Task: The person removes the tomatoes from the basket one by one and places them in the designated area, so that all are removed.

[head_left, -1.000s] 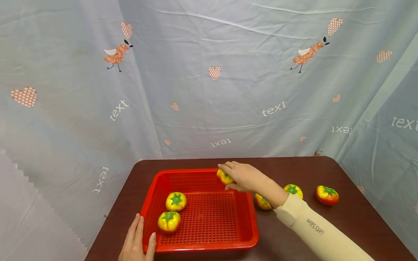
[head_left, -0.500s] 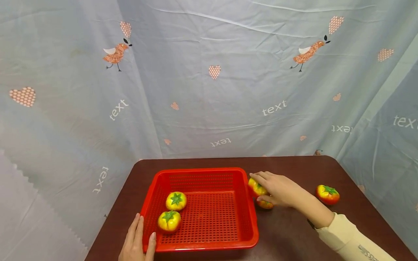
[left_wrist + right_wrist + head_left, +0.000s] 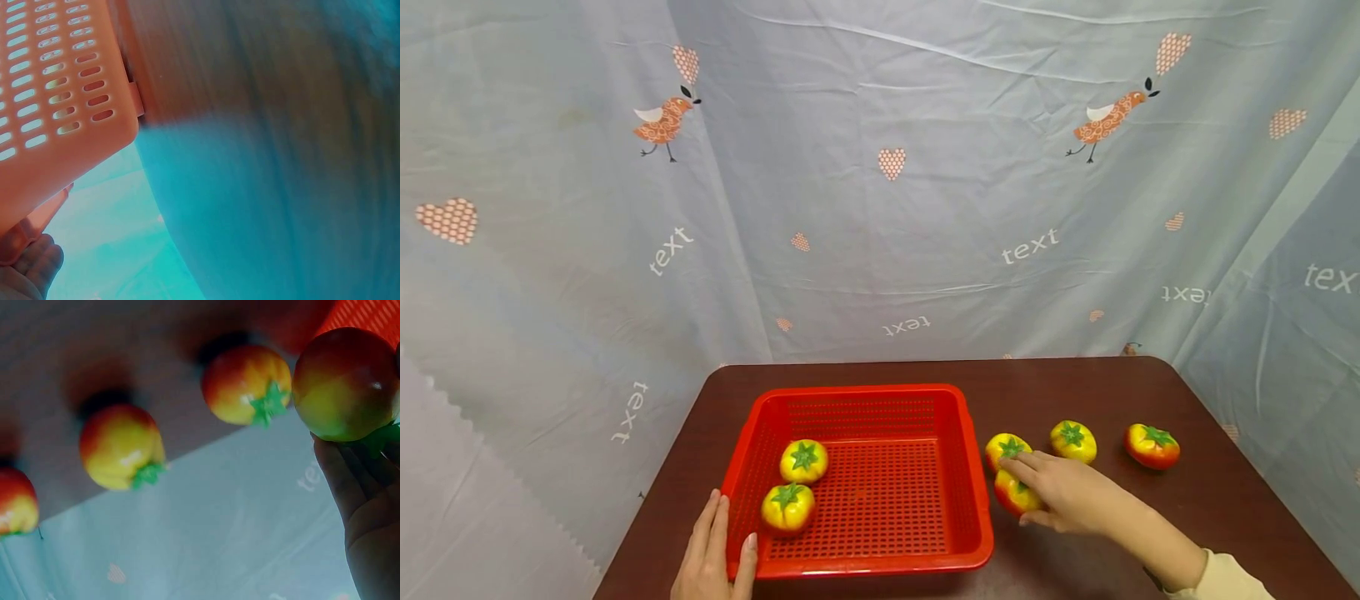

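My left hand point(image 3: 706, 554) holds the front left corner of a red plastic basket point(image 3: 871, 565), its fingers along the outside and the thumb over the rim. Only some of its fingers show in the left wrist view, against the basket point(image 3: 69, 140). Just right of the basket, my right hand point(image 3: 1067, 493) grips a red-and-yellow toy tomato point(image 3: 1015, 493) with a green leaf top. That tomato point(image 3: 347, 384) fills the upper right of the right wrist view, above the fingers. Close behind it sits another toy tomato point(image 3: 1002, 447). Two toy tomatoes point(image 3: 803, 461) lie in the basket's left part.
Farther right on the dark brown table point(image 3: 1105, 387) are a toy tomato point(image 3: 1073, 442) and, beyond it, a tilted toy tomato point(image 3: 1150, 447). A grey-blue printed curtain point(image 3: 850, 208) hangs behind the table and at both sides.
My right hand has carried the tomato from the basket's back right corner over the right rim, then toward me beside another tomato. The left hand has stayed at the basket corner.
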Tool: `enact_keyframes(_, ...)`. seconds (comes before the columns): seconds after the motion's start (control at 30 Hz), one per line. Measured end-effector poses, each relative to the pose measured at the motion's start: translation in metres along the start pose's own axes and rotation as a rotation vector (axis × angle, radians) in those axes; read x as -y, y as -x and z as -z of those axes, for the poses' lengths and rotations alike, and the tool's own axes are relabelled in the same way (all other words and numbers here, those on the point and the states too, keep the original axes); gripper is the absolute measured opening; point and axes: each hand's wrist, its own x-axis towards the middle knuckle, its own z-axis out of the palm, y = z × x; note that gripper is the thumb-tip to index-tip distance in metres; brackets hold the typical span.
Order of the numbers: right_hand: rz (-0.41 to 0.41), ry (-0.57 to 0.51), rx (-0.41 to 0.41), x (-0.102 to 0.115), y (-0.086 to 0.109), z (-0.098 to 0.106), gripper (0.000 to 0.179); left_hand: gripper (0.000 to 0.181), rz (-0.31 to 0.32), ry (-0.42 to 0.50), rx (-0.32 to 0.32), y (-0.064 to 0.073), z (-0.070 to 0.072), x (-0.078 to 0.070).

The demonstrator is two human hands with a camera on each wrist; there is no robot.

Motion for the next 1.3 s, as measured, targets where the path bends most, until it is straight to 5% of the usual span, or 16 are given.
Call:
enact_keyframes(0.5,-0.020,-0.024,0.071,0.001,0.021,-0.045,0.067,0.068,-0.013,0.010,-0.008,-0.002,-0.001,0.000)
enact_keyframes(1.3,-0.075,-0.036,0.071,0.009,0.023,-0.053,0.071,0.068,-0.016,0.011,-0.021,0.000,-0.002,0.002)
